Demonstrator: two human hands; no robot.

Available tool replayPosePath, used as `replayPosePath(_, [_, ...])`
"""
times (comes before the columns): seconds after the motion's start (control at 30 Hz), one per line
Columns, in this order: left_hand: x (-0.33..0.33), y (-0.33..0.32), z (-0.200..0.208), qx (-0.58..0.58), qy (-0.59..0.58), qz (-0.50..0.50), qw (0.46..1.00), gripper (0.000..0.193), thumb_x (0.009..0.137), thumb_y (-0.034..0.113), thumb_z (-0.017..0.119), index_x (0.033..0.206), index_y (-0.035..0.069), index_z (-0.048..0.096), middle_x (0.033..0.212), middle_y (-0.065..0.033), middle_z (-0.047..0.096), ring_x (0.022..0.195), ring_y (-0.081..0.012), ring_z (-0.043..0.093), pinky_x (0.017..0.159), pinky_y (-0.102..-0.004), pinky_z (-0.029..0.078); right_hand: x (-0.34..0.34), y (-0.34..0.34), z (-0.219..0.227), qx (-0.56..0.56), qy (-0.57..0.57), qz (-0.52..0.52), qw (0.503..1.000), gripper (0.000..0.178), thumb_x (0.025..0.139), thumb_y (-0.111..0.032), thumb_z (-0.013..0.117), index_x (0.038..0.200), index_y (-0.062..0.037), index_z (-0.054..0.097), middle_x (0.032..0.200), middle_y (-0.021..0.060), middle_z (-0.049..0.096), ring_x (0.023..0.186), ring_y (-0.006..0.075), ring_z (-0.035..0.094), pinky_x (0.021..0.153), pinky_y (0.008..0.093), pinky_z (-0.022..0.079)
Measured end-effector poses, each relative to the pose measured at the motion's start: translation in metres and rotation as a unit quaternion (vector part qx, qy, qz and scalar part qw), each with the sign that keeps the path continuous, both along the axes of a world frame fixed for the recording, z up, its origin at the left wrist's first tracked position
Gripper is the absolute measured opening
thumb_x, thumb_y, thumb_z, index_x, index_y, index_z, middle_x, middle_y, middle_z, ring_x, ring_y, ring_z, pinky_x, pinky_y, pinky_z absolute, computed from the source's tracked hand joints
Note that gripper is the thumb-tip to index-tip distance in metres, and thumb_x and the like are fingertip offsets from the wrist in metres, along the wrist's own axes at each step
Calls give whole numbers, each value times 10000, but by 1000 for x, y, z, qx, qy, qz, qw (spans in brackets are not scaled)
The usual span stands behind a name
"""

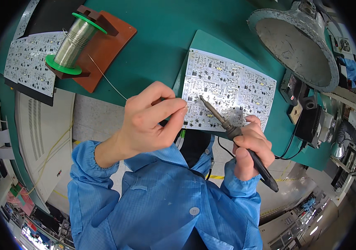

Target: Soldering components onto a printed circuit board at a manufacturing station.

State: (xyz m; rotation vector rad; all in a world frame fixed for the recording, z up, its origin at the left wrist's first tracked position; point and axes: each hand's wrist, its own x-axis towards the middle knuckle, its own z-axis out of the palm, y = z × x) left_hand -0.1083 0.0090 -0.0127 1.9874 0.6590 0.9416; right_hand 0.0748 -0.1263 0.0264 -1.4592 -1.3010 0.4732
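White rect. PCB w/ small dark components (233,88) flat on green sheet (205,43), just off view ctr, 2 o'clock. Black-handled soldering iron w/ metal shaft (229,130) over it, tip at PCB's 9 o'clock side; contact can't tell. R hand (254,143), 5 o'clock of PCB: fingers + thumb wrapped round handle. L hand (151,118), 8 o'clock: fingertips pinching thin silvery solder wire (104,76), run from green-flanged spool (77,41) on reddish-brown stand (117,38), 10 o'clock. Grey cone-shaped metal hood (290,46), 2 o'clock.
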Motion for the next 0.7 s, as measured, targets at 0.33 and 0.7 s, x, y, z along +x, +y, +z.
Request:
replayPosePath(0.33, [6,4,-5,16,-30,8,999,158,632,-73,703,756,11,652,727,-66,544,559,-144,529,458,-244,385,3,5,-2,-7,17,4,1000,183,758,-209,690,788,-31,659,586,48,543,554,176,503,827,426,419])
replayPosePath(0.7, [7,4,-6,4,-32,6,999,167,626,-85,705,764,-1,664,721,-63,540,574,-130,514,463,-237,365,8,8,-4,-10,55,11,998,197,774,-220,670,771,-25,645,576,39,539,553,174,501,812,439,422])
